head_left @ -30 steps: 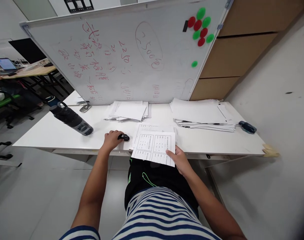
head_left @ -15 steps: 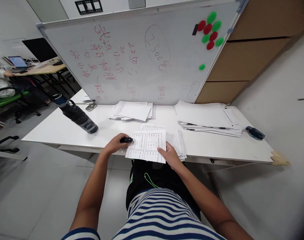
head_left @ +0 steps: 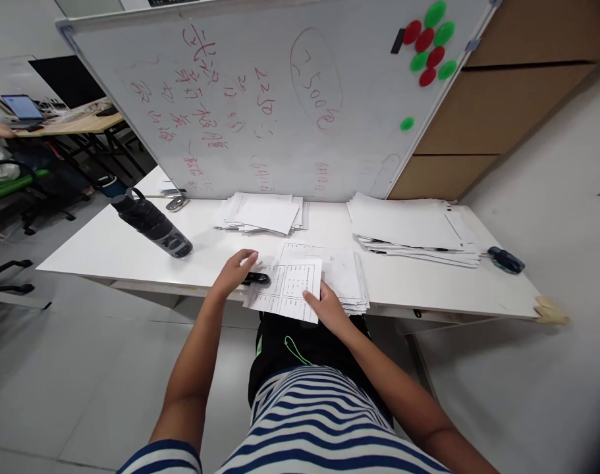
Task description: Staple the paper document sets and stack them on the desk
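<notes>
My right hand (head_left: 329,308) grips the right edge of a printed white sheet (head_left: 292,286), thumb on top, at the desk's front edge. A small black stapler-like tool (head_left: 257,278) overlaps the sheet's left edge. My left hand (head_left: 234,271) is just left of and above this tool, with its thumb and fingers near its rear end; whether it grips the tool is unclear. Behind and right of the sheet lies a stack of printed papers (head_left: 346,270), partly covered by the sheet.
A dark bottle (head_left: 154,224) and a computer mouse (head_left: 176,203) are on the desk's left. Two paper piles (head_left: 265,214) (head_left: 408,227) lie below the whiteboard (head_left: 260,99). A dark object (head_left: 506,261) sits far right. A person's arm (head_left: 3,131) shows at another desk.
The black tool has moved slightly right over the sheet's edge. My left hand's fingers have lifted above it. The sheet and my right hand have shifted slightly left. The view has tilted down slightly.
</notes>
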Demonstrator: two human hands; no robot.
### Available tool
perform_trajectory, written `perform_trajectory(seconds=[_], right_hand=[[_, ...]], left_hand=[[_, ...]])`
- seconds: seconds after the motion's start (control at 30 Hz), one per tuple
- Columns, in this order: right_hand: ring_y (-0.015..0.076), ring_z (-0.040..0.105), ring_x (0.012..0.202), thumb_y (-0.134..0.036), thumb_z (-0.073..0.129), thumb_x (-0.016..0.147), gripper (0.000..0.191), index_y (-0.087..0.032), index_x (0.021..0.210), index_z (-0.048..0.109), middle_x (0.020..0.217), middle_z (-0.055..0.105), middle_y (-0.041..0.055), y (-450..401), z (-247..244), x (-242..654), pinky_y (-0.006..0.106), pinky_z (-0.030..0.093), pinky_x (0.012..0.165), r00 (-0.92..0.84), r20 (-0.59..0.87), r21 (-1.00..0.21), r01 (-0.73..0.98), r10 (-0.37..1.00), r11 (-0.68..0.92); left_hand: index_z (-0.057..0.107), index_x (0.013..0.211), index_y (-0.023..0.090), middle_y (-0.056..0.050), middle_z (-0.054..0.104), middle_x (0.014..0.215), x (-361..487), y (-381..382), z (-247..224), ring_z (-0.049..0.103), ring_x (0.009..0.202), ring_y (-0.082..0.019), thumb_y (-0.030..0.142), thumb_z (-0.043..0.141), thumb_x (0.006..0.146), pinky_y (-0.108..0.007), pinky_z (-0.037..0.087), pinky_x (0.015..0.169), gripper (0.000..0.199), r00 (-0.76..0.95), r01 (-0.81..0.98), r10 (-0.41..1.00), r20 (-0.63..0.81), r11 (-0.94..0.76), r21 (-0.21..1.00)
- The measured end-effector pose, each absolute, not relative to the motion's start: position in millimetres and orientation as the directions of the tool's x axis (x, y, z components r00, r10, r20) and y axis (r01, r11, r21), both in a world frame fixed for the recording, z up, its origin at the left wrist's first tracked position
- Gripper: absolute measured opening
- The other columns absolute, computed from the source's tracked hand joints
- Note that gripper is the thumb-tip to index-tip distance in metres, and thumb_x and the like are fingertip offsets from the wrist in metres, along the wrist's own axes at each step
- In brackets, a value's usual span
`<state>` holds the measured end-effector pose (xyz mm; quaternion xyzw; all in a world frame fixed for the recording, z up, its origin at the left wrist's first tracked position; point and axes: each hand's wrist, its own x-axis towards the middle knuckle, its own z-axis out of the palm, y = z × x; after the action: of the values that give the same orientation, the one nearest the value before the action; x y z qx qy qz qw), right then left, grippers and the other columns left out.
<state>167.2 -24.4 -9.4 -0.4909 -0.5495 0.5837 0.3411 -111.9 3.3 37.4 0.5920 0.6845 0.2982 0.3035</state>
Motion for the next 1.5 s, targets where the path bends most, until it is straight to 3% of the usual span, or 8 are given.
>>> perform_trajectory(seconds=[0.17, 0.37, 0.67, 0.83, 1.0, 1.1, 1.3, 1.5], right_hand=[[0.0254, 0.063, 0.114, -0.043, 0.061, 0.087, 0.046, -0.024, 0.128, 0.056, 0.128, 0.066, 0.0075, -29, -4, 168, 0.04, 0.053, 0.092, -0.289, -0.191, -0.976, 0.154, 0.938, -0.151], [0.0165, 0.062, 0.049, -0.047, 0.058, 0.089, 0.045, -0.025, 0.126, 0.049, 0.086, 0.07, 0.0035, -37, -6, 168, 0.03, 0.05, 0.041, -0.374, -0.322, -0.947, 0.117, 0.87, -0.3], [0.011, 0.058, 0.044, -0.047, 0.058, 0.088, 0.038, -0.022, 0.114, 0.046, 0.069, 0.064, -0.0037, -53, -15, 162, 0.021, 0.045, 0.038, -0.402, -0.385, -0.922, 0.118, 0.831, -0.37], [0.0105, 0.057, 0.042, -0.049, 0.057, 0.088, 0.038, -0.021, 0.111, 0.045, 0.066, 0.066, -0.0033, -55, -18, 161, 0.019, 0.042, 0.037, -0.417, -0.379, -0.923, 0.11, 0.826, -0.368], [0.009, 0.054, 0.042, -0.046, 0.055, 0.088, 0.034, -0.018, 0.106, 0.05, 0.066, 0.067, -0.0018, -51, -20, 163, 0.019, 0.039, 0.038, -0.424, -0.336, -0.935, 0.038, 0.841, -0.354], [0.0089, 0.054, 0.042, -0.044, 0.057, 0.086, 0.031, -0.017, 0.098, 0.054, 0.065, 0.067, -0.0006, -46, -18, 165, 0.019, 0.039, 0.039, -0.424, -0.327, -0.935, 0.015, 0.845, -0.354], [0.0098, 0.054, 0.044, -0.044, 0.06, 0.085, 0.028, -0.017, 0.088, 0.057, 0.063, 0.066, 0.0005, -37, 9, 187, 0.02, 0.039, 0.039, -0.425, -0.33, -0.929, -0.012, 0.843, -0.369], [0.0104, 0.053, 0.042, -0.053, 0.064, 0.083, 0.037, -0.017, 0.088, 0.059, 0.063, 0.068, 0.0014, -39, 22, 236, 0.021, 0.037, 0.039, -0.366, -0.316, -0.943, 0.015, 0.876, -0.333]], left_hand=[[0.064, 0.112, 0.023, -0.007, 0.066, 0.124, -91, 27, 33, 0.058, 0.116, -0.026, 0.059, 0.039, 0.094, -0.04, 0.041, 0.103, 0.048, -0.2, 0.743, 0.979, 0.038, 0.127, 0.658], [0.064, 0.115, 0.021, -0.013, 0.065, 0.126, -71, 43, 6, 0.05, 0.126, -0.032, 0.058, 0.032, 0.096, -0.055, 0.027, 0.112, 0.052, -0.256, 0.875, 0.965, 0.051, 0.21, 0.436], [0.063, 0.121, 0.019, -0.017, 0.055, 0.138, -57, 38, -12, 0.025, 0.145, -0.039, 0.046, 0.034, 0.096, -0.067, -0.003, 0.115, 0.047, -0.252, 0.955, 0.943, 0.216, 0.207, 0.211], [0.064, 0.114, 0.022, -0.016, 0.061, 0.131, -65, 40, -13, 0.036, 0.139, -0.038, 0.049, 0.045, 0.093, -0.066, 0.01, 0.115, 0.039, -0.298, 0.903, 0.931, 0.21, 0.203, 0.379], [0.062, 0.113, 0.023, -0.01, 0.067, 0.119, -78, 29, 0, 0.059, 0.114, -0.025, 0.05, 0.033, 0.098, -0.04, 0.046, 0.097, 0.042, -0.369, 0.705, 0.865, 0.342, 0.021, 0.708], [0.066, 0.103, 0.023, -0.008, 0.07, 0.107, -84, 14, 6, 0.062, 0.105, -0.023, 0.047, 0.03, 0.099, -0.037, 0.044, 0.094, 0.043, -0.267, 0.779, 0.885, 0.381, -0.034, 0.626], [0.064, 0.069, 0.023, -0.007, 0.068, 0.072, -92, 0, -1, 0.062, 0.077, -0.023, 0.05, 0.024, 0.099, -0.032, 0.034, 0.066, 0.057, -0.302, 0.889, 0.949, 0.09, 0.246, 0.385], [0.061, 0.065, 0.021, -0.008, 0.065, 0.07, -89, 5, -13, 0.057, 0.071, -0.021, 0.045, 0.022, 0.099, -0.032, 0.023, 0.062, 0.057, -0.372, 0.912, 0.905, 0.206, 0.314, 0.266]])
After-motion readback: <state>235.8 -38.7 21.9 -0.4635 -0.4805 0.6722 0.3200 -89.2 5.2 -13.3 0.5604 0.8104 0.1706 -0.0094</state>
